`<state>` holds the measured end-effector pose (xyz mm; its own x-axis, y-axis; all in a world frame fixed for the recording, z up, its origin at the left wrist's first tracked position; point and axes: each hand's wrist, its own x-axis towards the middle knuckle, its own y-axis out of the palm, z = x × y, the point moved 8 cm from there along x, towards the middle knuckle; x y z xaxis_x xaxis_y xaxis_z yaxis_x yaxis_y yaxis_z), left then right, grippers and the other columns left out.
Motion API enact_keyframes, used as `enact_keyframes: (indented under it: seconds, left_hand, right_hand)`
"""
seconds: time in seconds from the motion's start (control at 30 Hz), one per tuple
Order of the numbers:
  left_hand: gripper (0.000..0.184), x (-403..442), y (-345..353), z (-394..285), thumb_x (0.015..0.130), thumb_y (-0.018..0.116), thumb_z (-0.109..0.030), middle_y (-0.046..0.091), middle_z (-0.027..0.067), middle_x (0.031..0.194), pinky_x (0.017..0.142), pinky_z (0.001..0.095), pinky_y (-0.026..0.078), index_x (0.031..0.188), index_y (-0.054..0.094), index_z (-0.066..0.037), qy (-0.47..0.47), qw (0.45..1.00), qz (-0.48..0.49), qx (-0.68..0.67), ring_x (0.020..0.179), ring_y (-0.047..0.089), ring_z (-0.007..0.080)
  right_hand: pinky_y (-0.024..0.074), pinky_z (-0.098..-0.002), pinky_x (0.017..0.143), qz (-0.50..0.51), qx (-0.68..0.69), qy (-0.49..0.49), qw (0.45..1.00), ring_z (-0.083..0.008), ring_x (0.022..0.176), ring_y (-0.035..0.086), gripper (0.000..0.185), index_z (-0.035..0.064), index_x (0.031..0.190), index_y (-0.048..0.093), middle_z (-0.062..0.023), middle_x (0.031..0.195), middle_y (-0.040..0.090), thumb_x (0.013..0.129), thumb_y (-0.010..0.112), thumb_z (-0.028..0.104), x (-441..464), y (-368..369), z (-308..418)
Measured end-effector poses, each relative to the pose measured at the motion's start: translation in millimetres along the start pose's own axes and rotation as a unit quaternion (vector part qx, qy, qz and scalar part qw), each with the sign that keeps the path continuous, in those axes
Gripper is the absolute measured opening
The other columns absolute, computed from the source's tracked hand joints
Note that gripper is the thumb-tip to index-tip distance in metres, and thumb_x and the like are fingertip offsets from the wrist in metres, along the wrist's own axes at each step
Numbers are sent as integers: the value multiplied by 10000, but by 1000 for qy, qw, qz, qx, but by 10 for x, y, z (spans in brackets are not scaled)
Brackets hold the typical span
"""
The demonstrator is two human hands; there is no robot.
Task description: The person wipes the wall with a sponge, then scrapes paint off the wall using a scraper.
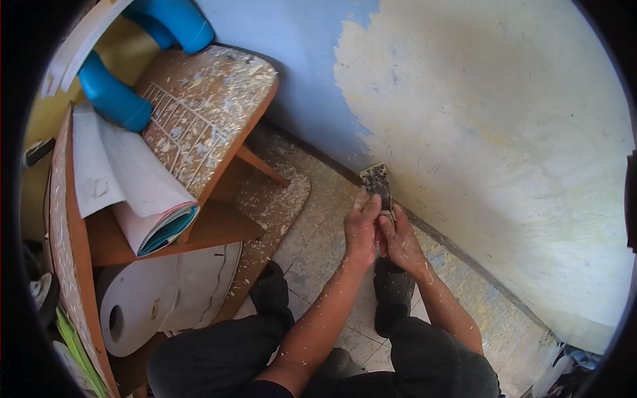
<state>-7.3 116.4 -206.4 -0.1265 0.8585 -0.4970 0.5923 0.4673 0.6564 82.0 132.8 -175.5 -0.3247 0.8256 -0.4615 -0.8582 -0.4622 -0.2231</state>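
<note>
A scraper (376, 179), its broad blade caked with dark and pale residue, points away from me near the foot of the wall (478, 132). My left hand (363, 229) is closed on it, with the thumb toward the blade. From the right, my right hand (403, 242) also closes around its lower part, so the handle is mostly hidden. Small pale paint flakes cling to both forearms. Blue paint (285, 53) covers the wall's left part, while a ragged edge borders the bare, pale surface at right.
A wooden shelf unit (249, 113) littered with flakes stands at left. It carries a wire rack (192, 132), a rolled paper bundle (133, 172) and blue curved plastic legs (116, 93). Flakes cover the tiled floor (318, 199). Dark items (574, 371) lie at lower right.
</note>
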Motion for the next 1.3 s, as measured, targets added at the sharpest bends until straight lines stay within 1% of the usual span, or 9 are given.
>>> enact_keyframes:
  seconds: [0.07, 0.13, 0.23, 0.47, 0.57, 0.7, 0.87, 1.13, 1.3]
  left_hand:
    - [509, -33, 73, -52, 970, 528, -345, 619, 25, 1020, 720, 243, 482, 1377, 425, -57, 39, 997, -25, 58, 810, 570, 101]
    - [555, -57, 206, -42, 981, 497, -380, 589, 41, 1125, 875, 259, 434, 1400, 385, -34, 65, 984, 20, 163, 975, 537, 103]
    - [576, -28, 367, -47, 987, 478, -397, 545, 47, 1210, 980, 278, 361, 1411, 374, -22, 136, 956, 42, 258, 1105, 475, 119]
    - [527, -33, 415, -202, 989, 484, -371, 552, 66, 1243, 977, 282, 378, 1368, 426, -10, 118, 958, 27, 260, 1103, 498, 144]
    - [615, 99, 369, -268, 996, 423, -363, 500, 209, 1345, 1002, 310, 371, 1444, 258, 24, 78, 968, 82, 224, 1196, 500, 231]
    - [552, -135, 406, -221, 998, 470, -336, 523, 70, 1294, 994, 273, 365, 1415, 352, 5, 55, 967, 74, 237, 1149, 466, 131]
    - [600, -26, 515, -303, 992, 465, -350, 512, 133, 1316, 1010, 285, 354, 1432, 294, 20, 73, 966, 122, 218, 1177, 473, 177]
    - [696, -18, 490, -278, 985, 462, -375, 431, 215, 1401, 1056, 301, 309, 1462, 180, 45, 106, 940, 76, 314, 1277, 416, 234]
    - [668, -79, 434, -388, 980, 488, -375, 395, 100, 1429, 1071, 291, 289, 1471, 234, 0, 85, 964, 119, 222, 1289, 365, 161]
  right_hand:
    - [462, -377, 515, -8, -41, -21, 999, -261, 550, 605, 569, 37, 1439, 238, -183, 742, 635, 961, 495, 209, 20, 8, -47]
    - [477, -447, 557, -121, -238, -223, 938, -403, 634, 628, 565, 47, 1426, 272, -256, 792, 641, 933, 504, 199, -81, -55, 206]
    - [475, -510, 606, -108, -262, -181, 942, -489, 725, 602, 584, 59, 1412, 297, -300, 836, 628, 895, 526, 202, -97, -86, 223]
    - [471, -529, 633, -146, -282, -277, 907, -478, 735, 608, 558, 39, 1348, 359, -296, 823, 627, 862, 555, 230, 49, -39, 347]
    - [474, -524, 644, -116, -277, -138, 944, -475, 759, 612, 500, 27, 1289, 402, -284, 815, 630, 865, 557, 240, 157, 27, 301]
    - [466, -531, 639, -154, -262, -209, 930, -479, 760, 607, 437, 28, 1219, 429, -276, 816, 633, 864, 561, 247, -82, -4, 470]
    - [462, -537, 634, -151, -179, -108, 966, -483, 751, 606, 418, 46, 1194, 421, -276, 815, 634, 868, 564, 266, 151, -87, 94]
    - [480, -533, 626, -124, -332, -209, 911, -478, 719, 605, 415, 14, 1171, 430, -281, 785, 626, 839, 573, 218, 104, -20, 336]
    - [490, -525, 645, -99, -353, -165, 916, -470, 726, 611, 437, -8, 1197, 443, -285, 793, 628, 833, 573, 195, 150, 154, 296]
